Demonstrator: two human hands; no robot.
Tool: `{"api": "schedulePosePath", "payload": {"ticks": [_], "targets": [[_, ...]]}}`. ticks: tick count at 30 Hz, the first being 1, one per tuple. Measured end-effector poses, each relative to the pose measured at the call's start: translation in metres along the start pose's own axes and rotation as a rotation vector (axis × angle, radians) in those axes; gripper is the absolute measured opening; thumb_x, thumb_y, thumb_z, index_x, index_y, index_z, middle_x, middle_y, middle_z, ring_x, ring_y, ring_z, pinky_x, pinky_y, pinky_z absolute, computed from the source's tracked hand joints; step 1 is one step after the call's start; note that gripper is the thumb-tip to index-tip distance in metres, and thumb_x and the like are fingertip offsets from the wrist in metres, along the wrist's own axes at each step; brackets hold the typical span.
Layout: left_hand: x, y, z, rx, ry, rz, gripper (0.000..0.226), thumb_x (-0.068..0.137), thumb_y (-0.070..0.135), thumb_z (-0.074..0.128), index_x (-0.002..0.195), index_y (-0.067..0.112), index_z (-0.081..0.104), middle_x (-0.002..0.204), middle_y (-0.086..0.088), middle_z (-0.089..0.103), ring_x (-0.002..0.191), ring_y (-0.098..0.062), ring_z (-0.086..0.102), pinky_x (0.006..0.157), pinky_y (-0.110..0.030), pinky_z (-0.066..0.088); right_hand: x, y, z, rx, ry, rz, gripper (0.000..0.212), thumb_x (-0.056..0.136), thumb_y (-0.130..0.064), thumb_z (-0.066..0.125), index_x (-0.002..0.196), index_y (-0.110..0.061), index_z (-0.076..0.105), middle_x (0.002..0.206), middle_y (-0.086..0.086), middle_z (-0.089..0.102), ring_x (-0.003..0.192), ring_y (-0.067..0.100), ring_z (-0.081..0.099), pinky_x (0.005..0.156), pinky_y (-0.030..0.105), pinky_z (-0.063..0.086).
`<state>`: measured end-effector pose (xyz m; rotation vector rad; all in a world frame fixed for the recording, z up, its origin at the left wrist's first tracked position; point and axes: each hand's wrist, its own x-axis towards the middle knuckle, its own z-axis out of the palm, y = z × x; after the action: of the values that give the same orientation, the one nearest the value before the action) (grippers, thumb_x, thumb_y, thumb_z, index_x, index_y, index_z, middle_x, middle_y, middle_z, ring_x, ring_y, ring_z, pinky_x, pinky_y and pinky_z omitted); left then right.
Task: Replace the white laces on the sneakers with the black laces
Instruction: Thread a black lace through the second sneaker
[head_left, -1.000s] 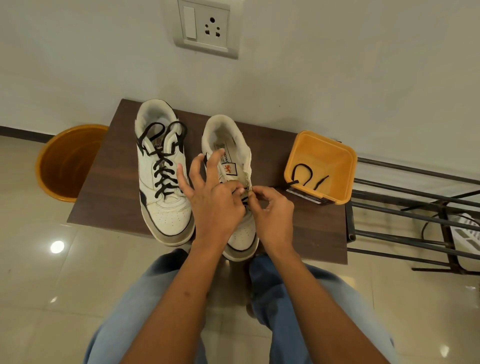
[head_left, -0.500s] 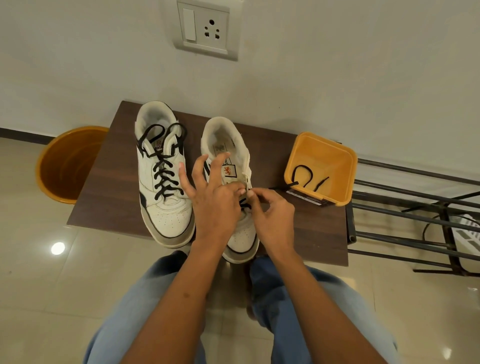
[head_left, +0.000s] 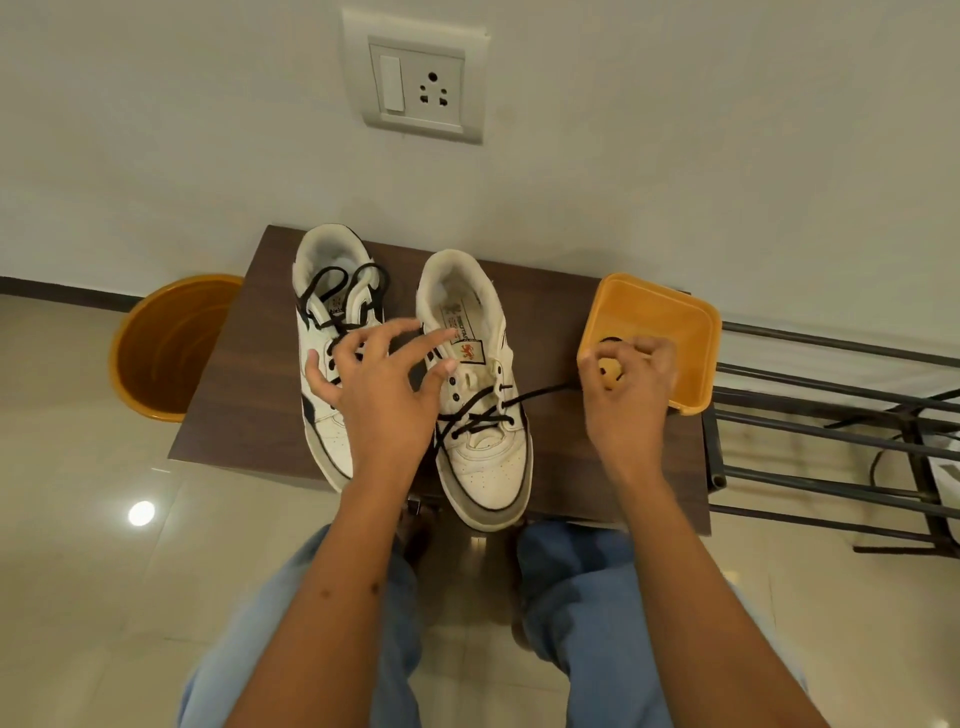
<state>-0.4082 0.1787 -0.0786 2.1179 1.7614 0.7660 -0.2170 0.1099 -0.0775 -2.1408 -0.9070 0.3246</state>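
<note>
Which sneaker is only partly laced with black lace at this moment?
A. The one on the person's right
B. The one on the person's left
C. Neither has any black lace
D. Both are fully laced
A: the right sneaker has black lace only through its lower eyelets, pulled sideways by the right hand; the left sneaker is laced to the top.

On the table (head_left: 249, 395) in front of you two sneakers stand side by side, toes toward you, heels toward the wall. The laced sneaker (head_left: 324, 338) is at the left, the other sneaker (head_left: 483, 457) just right of it. Your left hand (head_left: 379, 395) is above the gap between them. At the right end of the table sits the tub (head_left: 696, 332), and your right hand (head_left: 626, 389) is at its near rim. A lace (head_left: 540, 396) runs from the right sneaker to this hand. Left of the table, on the floor, stands a bucket (head_left: 171, 343). Right of the table is a rack (head_left: 831, 415). A socket (head_left: 421, 88) is on the wall behind.
</note>
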Motion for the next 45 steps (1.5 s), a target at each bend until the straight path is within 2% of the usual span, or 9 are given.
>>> {"api": "schedulePosePath", "payload": {"ticks": [9, 16, 20, 23, 26, 31, 38, 41, 45], "targets": [[0.0, 0.003, -0.001, 0.007, 0.001, 0.024, 0.026, 0.087, 0.04, 0.069, 0.111, 0.048, 0.065, 0.115, 0.023, 0.064, 0.125, -0.012, 0.043, 0.114, -0.051, 0.002, -0.021, -0.015, 0.033, -0.179, -0.247, -0.249, 0.004, 0.09, -0.02, 0.066, 0.091, -0.019, 0.07, 0.114, -0.003, 0.044, 0.106, 0.012, 0.029, 0.098, 0.036, 0.031], [0.004, -0.004, -0.006, -0.026, -0.045, 0.055, 0.023, 0.094, 0.042, 0.06, 0.114, 0.052, 0.063, 0.116, 0.024, 0.064, 0.127, -0.013, 0.042, 0.115, -0.055, 0.004, 0.006, 0.002, -0.016, -0.262, 0.46, 0.172, 0.014, 0.093, -0.015, 0.06, 0.107, -0.015, 0.06, 0.135, 0.014, 0.04, 0.118, 0.035, 0.039, 0.1, 0.049, 0.038], [0.004, -0.006, -0.004, -0.066, -0.095, 0.046, 0.026, 0.09, 0.05, 0.061, 0.116, 0.053, 0.061, 0.12, 0.023, 0.063, 0.131, -0.012, 0.038, 0.115, -0.055, 0.006, -0.016, -0.007, 0.012, -0.402, -0.092, -0.35, 0.015, 0.087, -0.034, 0.067, 0.101, -0.029, 0.07, 0.137, 0.005, 0.044, 0.124, 0.036, 0.033, 0.099, 0.054, 0.034], [0.004, -0.005, -0.004, -0.043, -0.09, 0.046, 0.027, 0.089, 0.052, 0.063, 0.116, 0.053, 0.061, 0.121, 0.023, 0.062, 0.13, -0.013, 0.039, 0.115, -0.053, 0.008, -0.026, -0.009, 0.031, -0.423, -0.193, -0.439, 0.012, 0.083, -0.034, 0.073, 0.092, -0.027, 0.074, 0.128, 0.003, 0.052, 0.116, 0.033, 0.038, 0.092, 0.05, 0.035], [0.002, -0.004, -0.006, -0.027, -0.047, 0.029, 0.025, 0.088, 0.052, 0.063, 0.113, 0.05, 0.063, 0.116, 0.021, 0.065, 0.127, -0.014, 0.044, 0.114, -0.05, 0.01, -0.016, -0.007, 0.02, -0.375, -0.003, -0.349, 0.004, 0.085, -0.023, 0.071, 0.088, -0.025, 0.074, 0.12, 0.001, 0.055, 0.112, 0.03, 0.04, 0.09, 0.04, 0.029], [0.001, -0.002, -0.006, -0.054, -0.014, 0.002, 0.026, 0.086, 0.055, 0.064, 0.11, 0.045, 0.067, 0.109, 0.017, 0.069, 0.124, -0.015, 0.047, 0.112, -0.047, 0.013, 0.011, 0.01, -0.018, -0.301, 0.469, 0.215, 0.015, 0.091, -0.024, 0.063, 0.106, -0.018, 0.064, 0.132, 0.011, 0.044, 0.116, 0.036, 0.04, 0.095, 0.044, 0.034], [-0.001, 0.001, -0.001, -0.023, -0.001, 0.007, 0.028, 0.085, 0.055, 0.066, 0.111, 0.044, 0.066, 0.11, 0.018, 0.069, 0.121, -0.015, 0.05, 0.11, -0.049, 0.023, -0.022, -0.006, 0.029, -0.437, -0.182, -0.488, 0.009, 0.082, -0.031, 0.074, 0.089, -0.026, 0.074, 0.126, 0.005, 0.053, 0.113, 0.034, 0.037, 0.088, 0.052, 0.039], [-0.001, 0.003, -0.002, -0.033, 0.005, -0.009, 0.026, 0.085, 0.053, 0.066, 0.11, 0.044, 0.066, 0.11, 0.018, 0.069, 0.12, -0.014, 0.05, 0.11, -0.049, 0.024, -0.013, -0.006, 0.025, -0.386, -0.031, -0.415, 0.004, 0.084, -0.024, 0.072, 0.086, -0.025, 0.075, 0.118, 0.001, 0.058, 0.109, 0.031, 0.041, 0.086, 0.046, 0.035], [-0.001, 0.004, -0.001, -0.055, 0.001, -0.027, 0.025, 0.085, 0.051, 0.066, 0.109, 0.044, 0.066, 0.111, 0.018, 0.068, 0.12, -0.013, 0.049, 0.11, -0.045, 0.024, 0.013, 0.008, -0.005, -0.216, 0.362, 0.07, 0.011, 0.089, -0.026, 0.068, 0.097, -0.02, 0.073, 0.123, 0.005, 0.052, 0.11, 0.033, 0.041, 0.092, 0.04, 0.032]]}}
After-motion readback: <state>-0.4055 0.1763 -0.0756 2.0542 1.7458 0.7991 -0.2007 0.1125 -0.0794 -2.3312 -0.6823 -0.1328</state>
